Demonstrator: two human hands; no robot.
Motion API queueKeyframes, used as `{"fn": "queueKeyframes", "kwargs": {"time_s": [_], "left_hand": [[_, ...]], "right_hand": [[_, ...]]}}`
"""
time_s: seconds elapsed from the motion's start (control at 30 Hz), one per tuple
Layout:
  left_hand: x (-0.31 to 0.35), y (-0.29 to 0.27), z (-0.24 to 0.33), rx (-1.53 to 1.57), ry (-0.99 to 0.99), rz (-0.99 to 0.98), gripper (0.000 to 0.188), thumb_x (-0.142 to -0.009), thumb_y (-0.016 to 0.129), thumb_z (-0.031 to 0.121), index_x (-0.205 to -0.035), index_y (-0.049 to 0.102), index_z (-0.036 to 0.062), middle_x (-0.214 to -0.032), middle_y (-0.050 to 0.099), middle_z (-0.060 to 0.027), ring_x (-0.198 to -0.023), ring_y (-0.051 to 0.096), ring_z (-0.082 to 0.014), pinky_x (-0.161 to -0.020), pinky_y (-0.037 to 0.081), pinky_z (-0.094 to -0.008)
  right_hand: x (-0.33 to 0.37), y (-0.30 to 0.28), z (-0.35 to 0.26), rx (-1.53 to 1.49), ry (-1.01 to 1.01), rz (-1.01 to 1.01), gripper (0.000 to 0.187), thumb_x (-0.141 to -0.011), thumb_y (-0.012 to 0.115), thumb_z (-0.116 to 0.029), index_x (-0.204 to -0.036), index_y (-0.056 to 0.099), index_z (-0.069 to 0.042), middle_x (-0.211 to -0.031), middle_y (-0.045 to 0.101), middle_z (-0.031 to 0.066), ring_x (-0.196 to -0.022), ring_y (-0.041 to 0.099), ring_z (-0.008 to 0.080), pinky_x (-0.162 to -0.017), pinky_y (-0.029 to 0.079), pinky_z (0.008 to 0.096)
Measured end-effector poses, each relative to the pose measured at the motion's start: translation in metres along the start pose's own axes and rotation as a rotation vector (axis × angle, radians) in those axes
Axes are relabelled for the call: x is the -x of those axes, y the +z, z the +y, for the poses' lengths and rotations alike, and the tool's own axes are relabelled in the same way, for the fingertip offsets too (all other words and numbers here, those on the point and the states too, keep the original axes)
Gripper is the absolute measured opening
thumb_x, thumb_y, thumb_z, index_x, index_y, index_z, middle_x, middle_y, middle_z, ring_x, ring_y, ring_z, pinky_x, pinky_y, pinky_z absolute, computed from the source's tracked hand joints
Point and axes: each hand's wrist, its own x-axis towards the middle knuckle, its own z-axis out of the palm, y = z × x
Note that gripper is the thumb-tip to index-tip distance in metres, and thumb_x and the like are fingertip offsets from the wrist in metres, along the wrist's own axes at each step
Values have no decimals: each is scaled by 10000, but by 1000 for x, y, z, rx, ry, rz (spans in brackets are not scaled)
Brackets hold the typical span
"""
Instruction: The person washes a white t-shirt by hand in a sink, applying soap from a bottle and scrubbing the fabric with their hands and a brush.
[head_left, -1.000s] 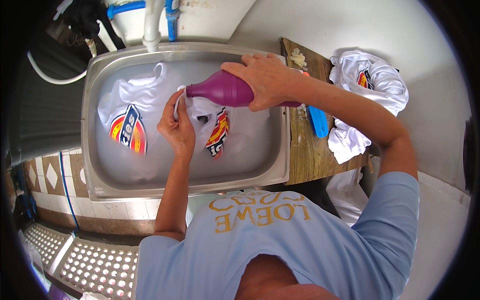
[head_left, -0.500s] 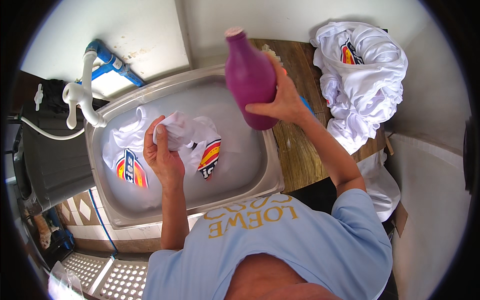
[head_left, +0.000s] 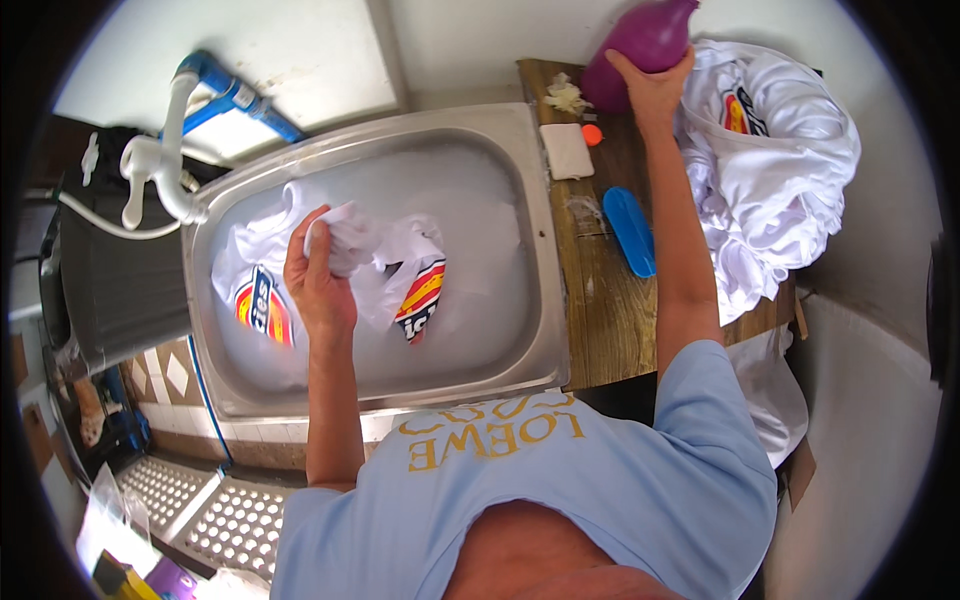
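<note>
Our left hand (head_left: 318,275) is closed around a bunched fold of a white garment (head_left: 375,265) that lies in the steel sink (head_left: 500,180), lifting that part clear of the milky water while the rest of the cloth, with its red, orange and blue printed patch, stays spread in the basin. Our right hand (head_left: 652,88) is stretched out over the wooden counter (head_left: 610,310) to the right of the sink, fingers wrapped around the lower body of a purple bottle (head_left: 640,45) held upright near the wall. Just beside the bottle we see a pile of white clothes (head_left: 775,170) heaped on the counter. Between the sink and that pile lie a blue brush (head_left: 630,232), a pale bar of soap (head_left: 567,150) and a small orange cap (head_left: 592,134). At the sink's left end stands a white tap (head_left: 165,165).
</note>
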Motion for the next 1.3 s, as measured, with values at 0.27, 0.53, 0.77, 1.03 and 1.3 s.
{"fn": "queueKeyframes", "kwargs": {"time_s": [0.27, 0.53, 0.77, 1.03, 1.3], "left_hand": [[-11, 2, 5, 150, -86, -50, 205, -959, 536, 135, -1097, 620, 9, -934, 687, -92, -812, 674, -157, -734, 543, -280], [-20, -15, 9, 130, -152, -156, 223, -965, 514, 142, -1115, 608, 7, -992, 674, -88, -898, 658, -162, -814, 532, -304], [-45, -33, 5, 88, -229, -222, 204, -938, 564, 131, -1091, 630, 13, -935, 675, -58, -830, 642, -129, -764, 518, -271], [-63, -45, -10, -24, -323, -333, 170, -881, 645, 116, -1017, 665, 15, -876, 679, -48, -766, 628, -98, -680, 508, -235], [-76, 66, -28, -319, -29, -824, 137, -837, 636, 59, -969, 663, 38, -851, 650, -23, -763, 596, -77, -645, 473, -221]], "right_hand": [[5, 0, 14, -164, -1, -32, 1117, -589, 896, -331, -1366, 192, 55, -1247, 468, 228, -1169, 474, 295, -988, 398, 369], [130, 24, -133, -341, 12, -294, 507, -900, 615, -255, -1306, 439, -8, -1266, 499, 115, -1131, 453, 204, -1011, 343, 334], [242, 94, -176, -801, 546, -956, 225, -959, 522, -220, -998, 618, -20, -1004, 627, 38, -907, 546, 105, -832, 435, 260], [250, 82, -171, -1197, 902, -714, 80, -850, 662, -75, -845, 587, -48, -800, 632, 16, -751, 580, 72, -684, 467, 230], [232, -13, -167, -656, 637, -352, 153, -854, 638, -7, -983, 562, -41, -874, 599, 0, -774, 557, 53, -713, 453, 205]]}}
